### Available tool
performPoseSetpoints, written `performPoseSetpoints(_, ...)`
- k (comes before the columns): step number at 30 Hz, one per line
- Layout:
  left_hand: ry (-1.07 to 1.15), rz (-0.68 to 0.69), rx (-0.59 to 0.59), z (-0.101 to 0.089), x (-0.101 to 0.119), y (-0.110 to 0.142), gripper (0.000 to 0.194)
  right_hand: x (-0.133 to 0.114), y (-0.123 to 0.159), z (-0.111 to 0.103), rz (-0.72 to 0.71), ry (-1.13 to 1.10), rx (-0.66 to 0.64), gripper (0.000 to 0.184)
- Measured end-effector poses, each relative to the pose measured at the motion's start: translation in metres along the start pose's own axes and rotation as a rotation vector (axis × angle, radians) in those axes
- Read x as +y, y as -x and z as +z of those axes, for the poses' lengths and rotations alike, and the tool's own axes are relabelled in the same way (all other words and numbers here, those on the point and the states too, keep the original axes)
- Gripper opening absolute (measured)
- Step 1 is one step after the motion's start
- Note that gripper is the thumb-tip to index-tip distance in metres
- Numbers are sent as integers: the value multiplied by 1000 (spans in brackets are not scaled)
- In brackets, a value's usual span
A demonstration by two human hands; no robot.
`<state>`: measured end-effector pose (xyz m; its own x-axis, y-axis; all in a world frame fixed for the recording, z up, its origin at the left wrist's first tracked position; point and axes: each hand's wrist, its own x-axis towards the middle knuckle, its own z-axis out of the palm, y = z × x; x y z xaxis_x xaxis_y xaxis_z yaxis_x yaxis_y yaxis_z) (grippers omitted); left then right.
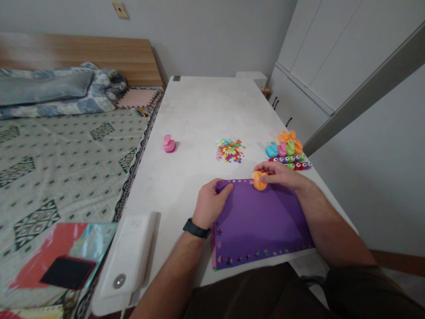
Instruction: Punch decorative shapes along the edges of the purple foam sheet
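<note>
A sheet of purple paper (262, 221) lies at the table's near edge, with small punched shapes along its far, left and near edges. Other coloured sheets peek out beneath its left side. My left hand (212, 199) grips the sheet's far left corner, thumb on top. In my right hand (275, 173) is an orange craft punch (260, 180), set on the paper's far edge with my thumb against it. Past the paper lies a heap of colourful punched-out confetti (229, 150).
A pink craft punch (169, 144) stands alone at the left. Several more punches (286, 148) are grouped at the right edge. A white device (128, 261) occupies the near left of the white table (212, 106). Left is a bed (76, 168) bearing a dark phone (68, 272).
</note>
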<state>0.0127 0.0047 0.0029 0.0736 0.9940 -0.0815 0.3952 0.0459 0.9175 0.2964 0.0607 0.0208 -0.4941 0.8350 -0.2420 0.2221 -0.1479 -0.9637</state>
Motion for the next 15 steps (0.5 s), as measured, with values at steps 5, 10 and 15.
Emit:
performPoseSetpoints(5,22,-11,-13,0,0,0,31,1,0,0,-6,0,9,44)
performPoseSetpoints(10,22,-14,-6,0,0,0,30,4,-1,-1,-10,12,12,43)
performPoseSetpoints(15,25,-8,-8,0,0,1,32,6,-3,-1,-13,38,33,44)
